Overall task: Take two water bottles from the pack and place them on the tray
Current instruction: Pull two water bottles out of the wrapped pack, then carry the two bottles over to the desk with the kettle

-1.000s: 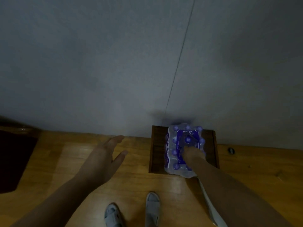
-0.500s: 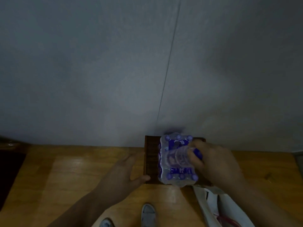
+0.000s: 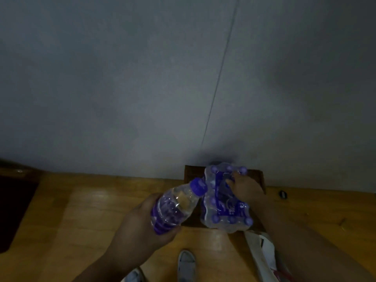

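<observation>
A shrink-wrapped pack of water bottles [image 3: 227, 212] with purple caps sits on a dark wooden board [image 3: 191, 174] against the grey wall. My left hand [image 3: 140, 228] grips one clear water bottle [image 3: 175, 206] by its lower half, tilted, with its purple cap pointing up and right toward the pack. My right hand [image 3: 246, 188] reaches into the torn top of the pack, fingers down among the bottles; what they hold is hidden.
The floor is yellow wood. A dark mat or tray [image 3: 14, 208] lies at the far left. A white bag [image 3: 264, 259] lies at the lower right beside my arm. My shoes [image 3: 185, 265] show at the bottom. A small dark object [image 3: 282, 194] lies on the floor at the right.
My right hand pulled a bottle out of the pack and passed it over; my left hand now holds it, and the right hand has gone back into the pack.
</observation>
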Tool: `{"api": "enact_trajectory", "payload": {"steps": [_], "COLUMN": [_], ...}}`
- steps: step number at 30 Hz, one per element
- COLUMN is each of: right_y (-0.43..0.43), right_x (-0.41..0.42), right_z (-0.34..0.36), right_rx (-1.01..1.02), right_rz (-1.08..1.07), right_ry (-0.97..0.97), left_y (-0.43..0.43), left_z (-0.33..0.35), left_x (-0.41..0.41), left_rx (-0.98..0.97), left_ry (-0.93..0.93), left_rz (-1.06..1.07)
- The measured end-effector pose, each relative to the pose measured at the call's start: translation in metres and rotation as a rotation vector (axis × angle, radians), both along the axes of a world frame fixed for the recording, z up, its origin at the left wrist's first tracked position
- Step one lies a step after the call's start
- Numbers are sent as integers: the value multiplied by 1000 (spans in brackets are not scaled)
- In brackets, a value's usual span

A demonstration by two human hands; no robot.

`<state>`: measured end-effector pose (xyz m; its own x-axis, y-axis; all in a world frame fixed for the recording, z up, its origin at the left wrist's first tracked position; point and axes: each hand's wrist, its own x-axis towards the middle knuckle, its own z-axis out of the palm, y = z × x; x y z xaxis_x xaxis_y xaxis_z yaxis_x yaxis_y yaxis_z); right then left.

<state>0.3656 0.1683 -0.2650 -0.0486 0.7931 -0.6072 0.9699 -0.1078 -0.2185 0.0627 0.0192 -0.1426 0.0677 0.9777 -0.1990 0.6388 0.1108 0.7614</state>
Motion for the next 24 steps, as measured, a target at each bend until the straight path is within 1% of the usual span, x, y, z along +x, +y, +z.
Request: {"api": "enact_trajectory", "payload": {"steps": [2,5,7,8,9,11,13,18,21,24], "right_y": [-2,5,13,16,15,8,-1,-20,-33,-55], "right_x": [-7,-21,-27,-26,-23,-14,-3,-6,-38,-98], "right_z": [-32,-62,-69,-70,-70,-59,-39,44,108,162], "right_rx": [-73,-90,-194,-211,-186,-45,53,220,285,423], "right_rz": [3,-53,-17,25,54,113,170,-25,23,70], "right_ry": [-45,-101,-180,-206,-207,-182,-179,-30,-18,-2], "left_y": [-4,-11,-16,-19,-22,-29,-36,-65,-91,-123], "left_z": [-6,-12,-11,-10,-9,-4,2,25,43,63], "left_x": [-12,-27,-36,-40,-45,-53,-63,-101,-134,-174], "left_rx": [-12,-12,-10,-12,-11,-1,20,72,120,184], "left_ry": [20,34,18,1,-12,-9,-8,-55,-65,-33], "left_rz": [34,70,91,104,117,144,173,262,314,365]}}
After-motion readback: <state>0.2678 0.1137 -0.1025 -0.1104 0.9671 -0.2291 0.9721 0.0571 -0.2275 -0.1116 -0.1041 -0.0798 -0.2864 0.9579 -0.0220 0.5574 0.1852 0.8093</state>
